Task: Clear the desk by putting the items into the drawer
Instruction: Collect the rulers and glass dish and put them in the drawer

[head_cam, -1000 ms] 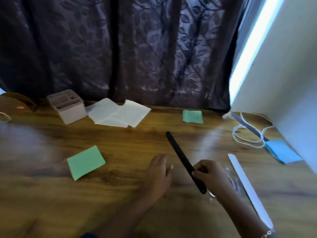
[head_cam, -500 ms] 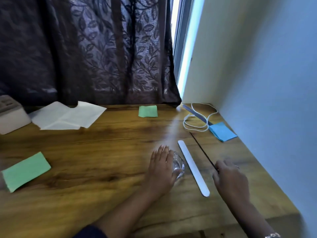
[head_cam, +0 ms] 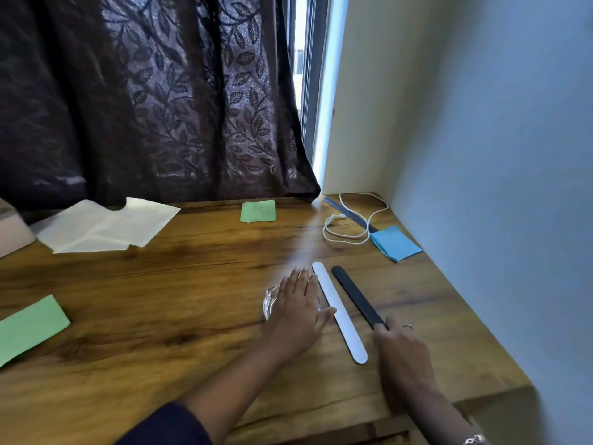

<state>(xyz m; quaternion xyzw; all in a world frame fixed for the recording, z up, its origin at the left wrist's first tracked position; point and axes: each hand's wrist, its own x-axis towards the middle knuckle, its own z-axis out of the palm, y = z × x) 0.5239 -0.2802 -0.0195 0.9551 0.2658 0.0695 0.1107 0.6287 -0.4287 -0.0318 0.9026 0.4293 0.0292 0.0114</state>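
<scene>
My right hand point(head_cam: 402, 351) grips the near end of a black nail file point(head_cam: 356, 295), which lies flat on the wooden desk point(head_cam: 192, 300). Just left of it lies a white nail file point(head_cam: 338, 311), parallel to the black one. My left hand point(head_cam: 300, 308) rests flat, fingers straight, on a small clear glass dish point(head_cam: 269, 298), mostly hiding it. No drawer is in view.
At the back right lie a coiled white cord point(head_cam: 346, 226), another dark file point(head_cam: 348, 215) and a blue paper pad point(head_cam: 396, 242) by the wall. Green notes point(head_cam: 258, 211) point(head_cam: 27, 327), white paper sheets point(head_cam: 106, 224) and a pale box point(head_cam: 11, 229) lie further left.
My right hand carried the black file to the right and laid it down flat beside the white file. My left hand moved onto the glass dish. The view turned right.
</scene>
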